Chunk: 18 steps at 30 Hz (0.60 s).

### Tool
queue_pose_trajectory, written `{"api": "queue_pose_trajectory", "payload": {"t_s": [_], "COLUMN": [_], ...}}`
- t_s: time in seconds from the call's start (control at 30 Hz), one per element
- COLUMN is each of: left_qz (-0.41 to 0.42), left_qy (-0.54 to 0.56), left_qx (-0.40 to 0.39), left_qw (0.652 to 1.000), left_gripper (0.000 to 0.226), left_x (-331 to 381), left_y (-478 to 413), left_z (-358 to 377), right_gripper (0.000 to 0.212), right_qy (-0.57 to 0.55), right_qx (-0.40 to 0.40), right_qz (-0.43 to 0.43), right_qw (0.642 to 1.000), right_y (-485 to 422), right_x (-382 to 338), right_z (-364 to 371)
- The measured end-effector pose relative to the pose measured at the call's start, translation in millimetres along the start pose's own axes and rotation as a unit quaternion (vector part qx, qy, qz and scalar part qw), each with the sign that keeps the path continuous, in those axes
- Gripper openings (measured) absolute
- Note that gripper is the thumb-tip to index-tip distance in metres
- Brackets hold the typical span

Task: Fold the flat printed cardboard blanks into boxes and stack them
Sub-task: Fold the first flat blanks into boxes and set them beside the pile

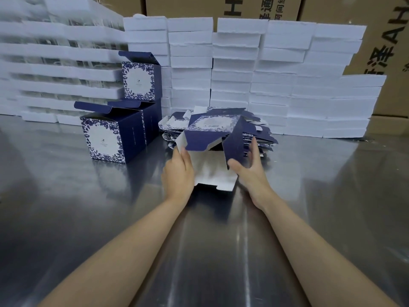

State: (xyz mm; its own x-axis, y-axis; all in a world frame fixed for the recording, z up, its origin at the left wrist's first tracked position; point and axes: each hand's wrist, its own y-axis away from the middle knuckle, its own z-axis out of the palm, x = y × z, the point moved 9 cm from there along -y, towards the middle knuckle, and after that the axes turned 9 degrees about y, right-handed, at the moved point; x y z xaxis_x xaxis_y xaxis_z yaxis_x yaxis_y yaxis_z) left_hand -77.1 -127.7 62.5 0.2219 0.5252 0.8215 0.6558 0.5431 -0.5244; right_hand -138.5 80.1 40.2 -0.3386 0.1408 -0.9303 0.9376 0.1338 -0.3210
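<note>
Your left hand (178, 171) and right hand (250, 171) grip a partly opened blank (212, 138) from either side, thumbs and fingers clamped on its panels, over the middle of the steel table (66, 218). Just behind it lies the pile of flat blanks (261, 142). Toward the far left stand three folded boxes (106, 138), one stacked on top. White foam trays (232, 69) line the far edge.

Your left hand (178, 173): grips the left edge of a half-opened blank (212, 149).
Your right hand (247, 169): holds its navy right panel, thumb in front.
Behind it: pile of flat blanks (261, 138).
To your left: folded boxes (117, 129), one stacked on top.
Surface: metal table (199, 240).
</note>
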Motion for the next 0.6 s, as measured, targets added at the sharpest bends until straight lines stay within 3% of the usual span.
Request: {"api": "queue_pose_trajectory", "payload": {"t_s": [0.23, 0.27, 0.33, 0.4, 0.43, 0.53, 0.6], "left_qz": [0.025, 0.025, 0.011, -0.022, -0.039, -0.126, -0.171], "left_qy": [-0.055, -0.054, -0.025, 0.065, 0.127, 0.288, 0.33], "left_qx": [0.007, 0.012, 0.015, 0.004, -0.011, -0.073, -0.097], "left_qw": [0.998, 0.998, 1.0, 0.998, 0.991, 0.946, 0.923], "left_gripper": [0.022, 0.024, 0.028, 0.03, 0.029, 0.028, 0.029], "left_x": [6.0, 5.1, 0.8, -6.3, -9.7, -19.6, -25.4], "left_y": [1.4, 1.0, -0.9, -3.3, -4.5, -4.9, -4.4], "left_z": [-2.7, -2.9, -3.5, -2.9, -0.6, 12.9, 18.7], "right_gripper": [0.133, 0.124, 0.075, 0.023, 0.013, 0.019, 0.027], "right_qy": [0.139, 0.138, 0.074, -0.048, -0.093, -0.101, -0.088], "right_qx": [-0.059, -0.055, -0.01, 0.053, 0.079, 0.141, 0.162], "right_qz": [-0.066, -0.075, -0.076, -0.023, 0.0, 0.01, 0.007], "right_qw": [0.986, 0.986, 0.994, 0.997, 0.993, 0.985, 0.983], "right_y": [11.8, 12.7, 10.8, 8.5, 8.4, 10.6, 11.7], "right_x": [-11.2, -14.3, -18.7, -11.3, -7.1, -5.8, -6.6], "right_z": [23.2, 22.3, 11.3, -3.6, -9.7, -26.4, -32.2]}}
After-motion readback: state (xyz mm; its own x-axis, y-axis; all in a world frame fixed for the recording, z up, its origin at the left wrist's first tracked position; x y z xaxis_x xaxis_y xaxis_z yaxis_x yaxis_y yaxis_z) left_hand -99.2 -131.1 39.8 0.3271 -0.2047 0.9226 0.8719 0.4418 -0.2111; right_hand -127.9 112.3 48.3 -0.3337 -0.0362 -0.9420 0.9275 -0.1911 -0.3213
